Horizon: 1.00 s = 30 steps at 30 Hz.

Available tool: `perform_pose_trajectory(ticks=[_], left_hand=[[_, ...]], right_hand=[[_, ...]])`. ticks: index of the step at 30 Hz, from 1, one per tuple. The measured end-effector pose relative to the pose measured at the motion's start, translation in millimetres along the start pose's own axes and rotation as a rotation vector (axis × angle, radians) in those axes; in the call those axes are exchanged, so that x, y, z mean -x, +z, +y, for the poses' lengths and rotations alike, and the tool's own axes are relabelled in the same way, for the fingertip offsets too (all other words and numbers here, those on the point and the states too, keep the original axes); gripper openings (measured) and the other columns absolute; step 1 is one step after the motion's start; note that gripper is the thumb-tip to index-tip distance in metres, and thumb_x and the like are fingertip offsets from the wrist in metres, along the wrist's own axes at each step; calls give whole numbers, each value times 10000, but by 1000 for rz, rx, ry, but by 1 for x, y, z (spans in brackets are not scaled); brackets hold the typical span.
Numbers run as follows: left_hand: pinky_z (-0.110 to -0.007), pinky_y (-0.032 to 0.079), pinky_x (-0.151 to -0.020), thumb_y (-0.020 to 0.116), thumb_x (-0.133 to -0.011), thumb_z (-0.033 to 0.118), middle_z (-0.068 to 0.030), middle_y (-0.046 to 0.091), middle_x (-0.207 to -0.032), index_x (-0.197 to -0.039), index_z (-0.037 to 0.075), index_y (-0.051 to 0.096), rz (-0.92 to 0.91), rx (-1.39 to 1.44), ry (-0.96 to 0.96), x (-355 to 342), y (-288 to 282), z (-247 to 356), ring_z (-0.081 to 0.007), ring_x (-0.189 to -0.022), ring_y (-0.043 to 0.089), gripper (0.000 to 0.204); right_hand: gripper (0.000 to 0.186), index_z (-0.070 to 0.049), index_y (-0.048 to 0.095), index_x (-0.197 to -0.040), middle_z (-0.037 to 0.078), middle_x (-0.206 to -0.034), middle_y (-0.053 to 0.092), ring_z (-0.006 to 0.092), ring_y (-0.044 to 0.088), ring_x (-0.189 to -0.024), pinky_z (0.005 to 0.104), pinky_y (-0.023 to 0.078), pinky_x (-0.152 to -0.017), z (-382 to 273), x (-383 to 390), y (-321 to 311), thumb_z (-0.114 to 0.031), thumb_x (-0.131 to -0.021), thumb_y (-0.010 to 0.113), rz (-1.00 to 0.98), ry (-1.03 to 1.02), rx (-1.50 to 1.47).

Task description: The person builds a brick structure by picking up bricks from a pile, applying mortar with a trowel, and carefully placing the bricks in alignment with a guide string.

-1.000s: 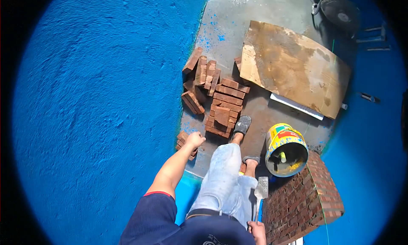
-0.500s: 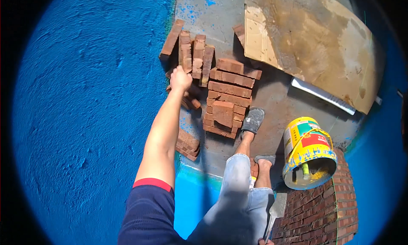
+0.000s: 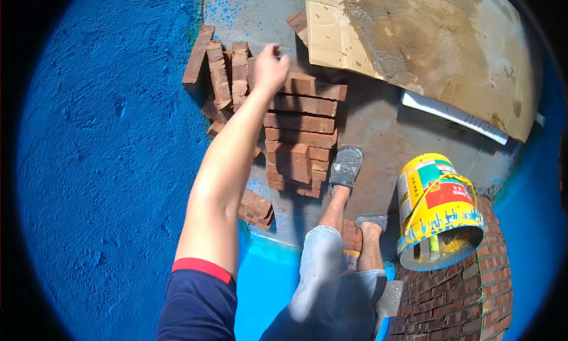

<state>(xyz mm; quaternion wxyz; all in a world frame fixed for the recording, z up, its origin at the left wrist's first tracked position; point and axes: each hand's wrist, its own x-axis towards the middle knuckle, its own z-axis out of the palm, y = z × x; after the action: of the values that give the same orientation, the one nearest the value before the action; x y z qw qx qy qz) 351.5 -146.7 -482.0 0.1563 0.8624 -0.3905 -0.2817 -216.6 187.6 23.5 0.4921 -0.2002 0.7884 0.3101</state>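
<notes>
The left hand was poised over the far end of the brick stack, thumb and forefinger spread apart; contact could not be told. Leaning bricks stood just left of it. A trowel showed near the lower edge, the right hand's state unseen.

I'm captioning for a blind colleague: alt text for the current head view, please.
A person's left hand extends over stacked red bricks beside a rough blue surface. A stained cardboard sheet and a yellow bucket are to the right; the right hand is out of view.
</notes>
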Motion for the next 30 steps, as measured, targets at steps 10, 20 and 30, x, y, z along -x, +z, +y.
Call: perform_pose_trajectory(ticks=[10, 20, 30], left_hand=[[-287, 442, -565, 598, -884, 213, -52, 592, -862, -1281, 44, 418, -110, 962, -625, -20, 81, 24, -136, -631, 549, 467], [-369, 516, -767, 624, -862, 170, -84, 625, -1067, -1133, 24, 569, -65, 964, -441, -43, 107, 6, -217, -919, 616, 312], [-369, 479, -869, 627, -771, 56, -102, 614, -1001, -1086, -31, 545, -394, 1023, -529, 88, -95, 74, -250, -927, 592, 337]], right_hand=[[380, 2, 612, -770, 150, -636, 579, 291, 508, -592, 446, 417, -579, -28, -2, 19, -374, -818, 601, -31, 53, 38], [481, 26, 639, -916, 250, -869, 642, 428, 579, -802, 490, 440, -735, -30, -2, 32, -439, -827, 555, -113, 59, 44], [541, 39, 594, -1090, 291, -1037, 608, 481, 578, -870, 500, 463, -801, 51, -30, 52, -435, -837, 537, -122, -17, 196]])
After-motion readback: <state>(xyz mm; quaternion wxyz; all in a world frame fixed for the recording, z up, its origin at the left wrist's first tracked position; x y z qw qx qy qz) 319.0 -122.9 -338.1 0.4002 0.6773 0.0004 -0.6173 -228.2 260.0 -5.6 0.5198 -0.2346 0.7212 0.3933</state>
